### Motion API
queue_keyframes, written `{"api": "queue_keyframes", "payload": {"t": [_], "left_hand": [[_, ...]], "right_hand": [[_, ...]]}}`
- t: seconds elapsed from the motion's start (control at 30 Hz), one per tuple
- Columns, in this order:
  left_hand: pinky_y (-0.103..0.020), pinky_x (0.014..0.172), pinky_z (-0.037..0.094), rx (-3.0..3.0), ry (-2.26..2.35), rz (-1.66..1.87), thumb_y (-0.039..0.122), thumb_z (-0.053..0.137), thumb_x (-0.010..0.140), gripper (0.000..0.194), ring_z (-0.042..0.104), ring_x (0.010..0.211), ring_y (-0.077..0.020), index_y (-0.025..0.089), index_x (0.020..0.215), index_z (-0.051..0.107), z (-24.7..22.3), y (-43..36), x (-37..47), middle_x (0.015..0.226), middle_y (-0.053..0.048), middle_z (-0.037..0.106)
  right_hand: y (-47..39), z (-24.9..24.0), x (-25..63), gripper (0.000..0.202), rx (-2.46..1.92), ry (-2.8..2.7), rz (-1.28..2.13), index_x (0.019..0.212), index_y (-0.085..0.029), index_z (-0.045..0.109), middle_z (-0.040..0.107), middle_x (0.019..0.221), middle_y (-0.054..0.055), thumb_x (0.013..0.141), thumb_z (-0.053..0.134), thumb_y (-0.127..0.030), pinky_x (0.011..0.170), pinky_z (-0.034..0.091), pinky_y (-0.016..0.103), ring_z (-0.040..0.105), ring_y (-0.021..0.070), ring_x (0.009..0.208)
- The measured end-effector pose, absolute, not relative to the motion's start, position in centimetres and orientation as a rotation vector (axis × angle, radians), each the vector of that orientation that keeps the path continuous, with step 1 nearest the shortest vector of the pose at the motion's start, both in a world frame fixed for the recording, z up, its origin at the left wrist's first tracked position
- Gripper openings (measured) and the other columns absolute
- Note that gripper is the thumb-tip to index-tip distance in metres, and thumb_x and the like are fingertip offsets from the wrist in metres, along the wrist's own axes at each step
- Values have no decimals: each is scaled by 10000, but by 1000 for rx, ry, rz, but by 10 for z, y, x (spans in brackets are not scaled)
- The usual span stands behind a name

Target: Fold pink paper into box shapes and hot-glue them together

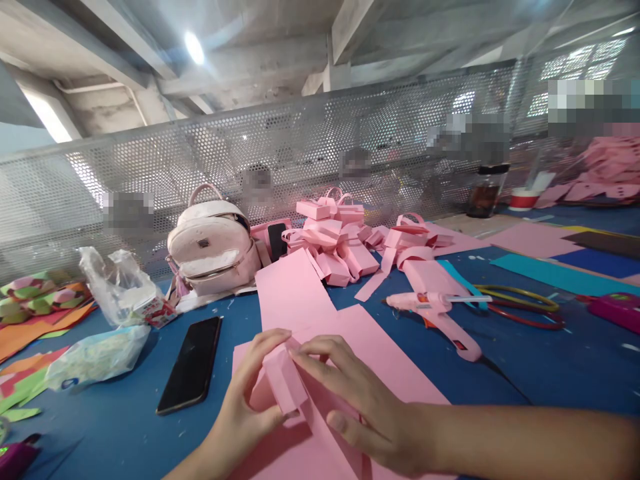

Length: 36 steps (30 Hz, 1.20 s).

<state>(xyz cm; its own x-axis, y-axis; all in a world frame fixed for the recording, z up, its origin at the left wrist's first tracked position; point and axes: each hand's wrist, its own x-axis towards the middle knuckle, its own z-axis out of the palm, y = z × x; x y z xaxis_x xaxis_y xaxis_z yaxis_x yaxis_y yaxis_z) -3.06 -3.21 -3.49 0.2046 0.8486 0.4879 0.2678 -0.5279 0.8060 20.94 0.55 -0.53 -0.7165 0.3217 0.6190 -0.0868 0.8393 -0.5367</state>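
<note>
A small folded pink paper box [285, 379] is held at the bottom middle. My left hand [247, 393] grips it from the left, thumb below and fingers over the top. My right hand [357, 400] touches its upper right edge with curved fingertips, the thumb lower over a pink strip. That strip slopes down to the right from the box. Beneath both hands lie large flat pink sheets [395, 367]. A pink glue gun [440, 310] rests on its side to the right, nozzle pointing left.
Blue table [110, 427] holds a black phone [190, 363] and plastic bags [97, 357] at left. Behind stand a pale backpack [213, 247] and piled pink paper boxes [335, 243]. Rings [525, 307], coloured sheets [545, 272] and a dark jar [486, 192] are right.
</note>
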Motion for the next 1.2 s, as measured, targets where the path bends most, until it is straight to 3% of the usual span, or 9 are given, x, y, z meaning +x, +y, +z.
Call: {"api": "queue_keyframes", "payload": {"t": [0.43,0.77,1.2], "left_hand": [[-498,1190,331,1923,1039,1324,573,794,809,693,414,1443,-351,397,1432,546,-37,-32,-32,1470,-49,576],[-551,1177,349,1909,1054,1332,572,794,806,710,420,1434,-387,321,1431,568,-36,-33,-31,1456,-104,581],[-542,1172,354,1918,1044,1326,591,792,798,703,403,1441,-375,367,1424,563,-34,-33,-30,1459,-73,580]], "right_hand": [[4,-2,210,569,-186,-2267,723,1618,-319,266,440,1466,110,1083,327,-503,1176,344,459,386,254,1379],[3,-1,209,555,-192,-2261,730,1615,-326,262,434,1461,105,1088,323,-491,1171,350,456,385,248,1374],[4,-3,208,576,-171,-2260,719,1623,-318,232,410,1473,105,1084,329,-496,1168,349,452,364,246,1376]]}}
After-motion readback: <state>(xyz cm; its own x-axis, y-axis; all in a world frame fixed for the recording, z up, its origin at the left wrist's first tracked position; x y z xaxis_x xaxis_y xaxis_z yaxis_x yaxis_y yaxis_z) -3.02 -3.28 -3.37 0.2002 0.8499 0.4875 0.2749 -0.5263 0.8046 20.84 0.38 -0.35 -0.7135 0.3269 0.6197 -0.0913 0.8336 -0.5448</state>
